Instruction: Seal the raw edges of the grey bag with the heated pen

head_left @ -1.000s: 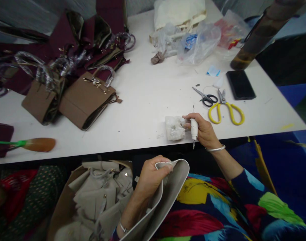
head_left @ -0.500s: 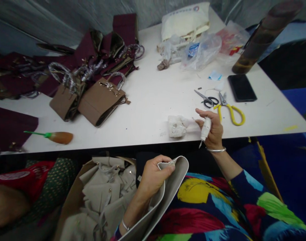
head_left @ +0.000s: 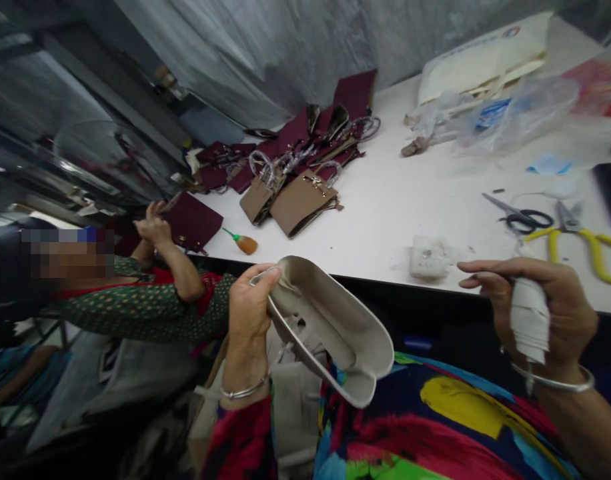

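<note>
My left hand (head_left: 249,307) is closed on the edge of a beige handbag body (head_left: 358,313), thumb on the outside of the rim. The piece is lifted above my lap and tilted, so its hollow inside shows. My right hand (head_left: 568,310), held apart at the right, grips a tool wrapped in white tape (head_left: 529,317). Its thin metal tip points down toward my wrist, and my index finger stretches out to the left. Behind that finger, a whitish block with dark stains (head_left: 429,258) sits by the table's front edge.
Scissors with black handles (head_left: 528,219) and yellow-handled snips (head_left: 596,250) lie on the white table (head_left: 385,200). Brown handbags (head_left: 303,200) and maroon ones stand further left. Near them is an orange bottle with a green nozzle (head_left: 246,245). A co-worker (head_left: 180,267) sits at the left.
My view has swung left, bringing the co-worker into sight. The beige handbag body has been raised and turned, opening up its inside. My right hand still grips the taped tool, now closer to me.
</note>
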Tool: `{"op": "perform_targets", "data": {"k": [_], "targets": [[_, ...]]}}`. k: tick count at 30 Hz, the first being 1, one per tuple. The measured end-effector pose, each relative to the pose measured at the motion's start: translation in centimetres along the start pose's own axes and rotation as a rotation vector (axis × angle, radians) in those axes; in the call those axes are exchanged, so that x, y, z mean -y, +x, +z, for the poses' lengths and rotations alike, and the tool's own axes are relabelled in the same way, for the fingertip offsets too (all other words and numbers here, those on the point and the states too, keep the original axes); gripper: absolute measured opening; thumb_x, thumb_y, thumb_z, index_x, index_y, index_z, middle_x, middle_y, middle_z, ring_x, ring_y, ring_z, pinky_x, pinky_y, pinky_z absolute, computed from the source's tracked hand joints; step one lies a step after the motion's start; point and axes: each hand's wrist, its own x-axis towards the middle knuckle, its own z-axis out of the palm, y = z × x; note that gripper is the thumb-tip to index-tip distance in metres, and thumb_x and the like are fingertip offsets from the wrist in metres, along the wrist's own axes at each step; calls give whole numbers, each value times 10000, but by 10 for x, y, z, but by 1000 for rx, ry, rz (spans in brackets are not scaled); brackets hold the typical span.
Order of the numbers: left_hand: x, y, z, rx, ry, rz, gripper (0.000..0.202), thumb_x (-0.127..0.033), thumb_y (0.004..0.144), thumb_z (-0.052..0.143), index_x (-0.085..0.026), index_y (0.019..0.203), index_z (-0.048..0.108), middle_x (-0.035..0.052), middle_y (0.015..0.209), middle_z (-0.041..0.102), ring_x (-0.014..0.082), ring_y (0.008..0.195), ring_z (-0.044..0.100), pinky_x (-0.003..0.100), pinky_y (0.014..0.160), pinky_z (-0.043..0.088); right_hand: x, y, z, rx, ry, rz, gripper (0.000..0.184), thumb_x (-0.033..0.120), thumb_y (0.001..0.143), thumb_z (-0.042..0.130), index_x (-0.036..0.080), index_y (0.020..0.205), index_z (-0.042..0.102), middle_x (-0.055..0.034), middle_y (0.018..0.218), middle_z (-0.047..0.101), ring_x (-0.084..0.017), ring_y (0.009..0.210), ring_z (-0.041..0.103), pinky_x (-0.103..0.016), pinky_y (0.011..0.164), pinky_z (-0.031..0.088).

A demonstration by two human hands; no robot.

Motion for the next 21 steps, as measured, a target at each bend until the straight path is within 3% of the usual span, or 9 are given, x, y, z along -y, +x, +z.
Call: {"op": "perform_targets", "data": {"k": [2, 5, 10, 13, 17, 21], "targets": [[-9, -3, -21, -65, -20, 42, 392, -315, 541, 929, -132, 831, 739, -13, 677, 717, 110, 557, 615, 212, 559, 478, 5, -8, 3, 36, 25, -23, 131, 290, 907, 797, 247, 983, 699, -51, 915, 806, -206, 659, 750, -350, 633, 591], [-2, -18, -35, -155, -29, 66, 374, -307, 522, 920, -133, 801, 740, -1, 680, 729, 134, 582, 638, 236, 585, 499, 9, -20, 11, 159, 106, -30, 133, 278, 946, 754, 239, 1047, 678, -26, 961, 790, -165, 714, 766, -281, 682, 611], [32, -43, -31, -382, 35, 129, 331, -355, 610, 873, -132, 824, 756, -2, 686, 702, 146, 606, 613, 256, 591, 465, 9, -42, 30, 507, 103, 42, 111, 310, 1004, 673, 241, 1089, 653, -24, 959, 774, -157, 771, 756, -244, 695, 576], [46, -53, -27, -466, 58, 145, 325, -370, 644, 852, -126, 838, 760, 12, 729, 709, 163, 642, 624, 281, 621, 477, 7, -56, 43, 647, 62, 41, 168, 321, 1004, 668, 248, 1152, 635, -41, 1022, 773, -167, 804, 741, -260, 731, 557], [49, -64, -31, -502, 50, 147, 316, -371, 660, 856, -132, 845, 764, 10, 747, 717, 172, 677, 642, 293, 660, 503, 7, -64, 58, 748, 32, -1, 241, 316, 1021, 636, 253, 1252, 606, -70, 1113, 762, -186, 848, 740, -286, 781, 558], [37, -76, -36, -535, 63, 143, 317, -371, 668, 860, -142, 872, 777, -1, 742, 715, 170, 683, 645, 290, 662, 510, 13, -57, 72, 813, 2, -73, 251, 279, 1029, 611, 265, 1280, 596, -86, 1207, 746, -226, 966, 755, -325, 855, 559]]}}
